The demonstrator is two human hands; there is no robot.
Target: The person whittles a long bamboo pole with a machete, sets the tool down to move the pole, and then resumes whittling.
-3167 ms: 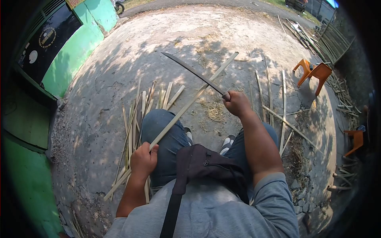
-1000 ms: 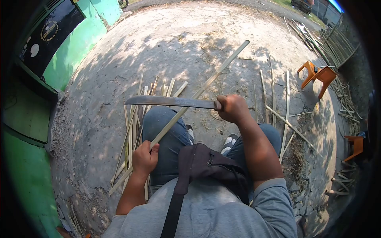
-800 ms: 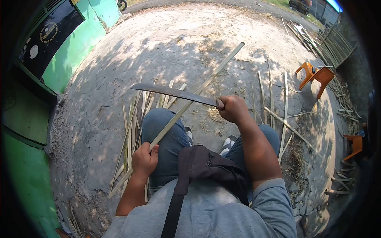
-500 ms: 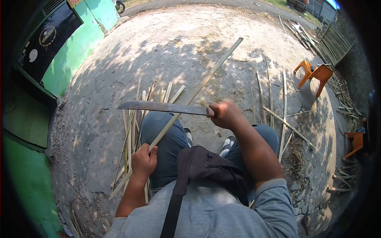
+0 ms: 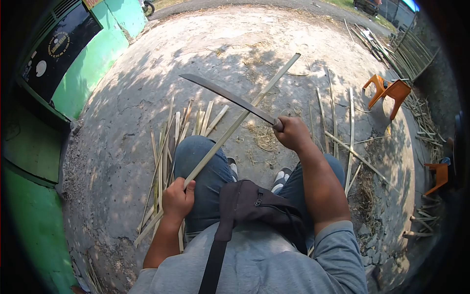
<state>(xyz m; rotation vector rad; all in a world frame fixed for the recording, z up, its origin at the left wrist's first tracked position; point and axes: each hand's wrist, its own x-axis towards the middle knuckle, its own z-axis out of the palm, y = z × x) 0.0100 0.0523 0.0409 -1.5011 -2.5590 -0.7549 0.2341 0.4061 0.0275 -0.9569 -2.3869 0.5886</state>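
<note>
A long pale bamboo strip (image 5: pixel 223 139) slants from the lower left up to the right, past my left knee. My left hand (image 5: pixel 178 198) is closed round its lower part, thumb on top. In my right hand (image 5: pixel 293 133) is the handle of a machete (image 5: pixel 227 96), its long blade pointing up and left. The blade crosses the strip on its upper half; whether its edge touches the strip I cannot tell. Beside my left leg lies a bundle of bamboo strips (image 5: pixel 159 169), partly hidden by my left arm and knee.
More strips (image 5: pixel 350 132) lie on the concrete to the right. An orange plastic chair (image 5: pixel 396 92) stands at the upper right, and another orange piece (image 5: pixel 437 177) is below it. Bamboo pieces line the right wall. A green wall (image 5: pixel 115 36) is at the left.
My right hand has moved a little right and forward with the machete, whose blade has swung upward and now crosses the strip farther up. The strip's far end has dipped slightly.
</note>
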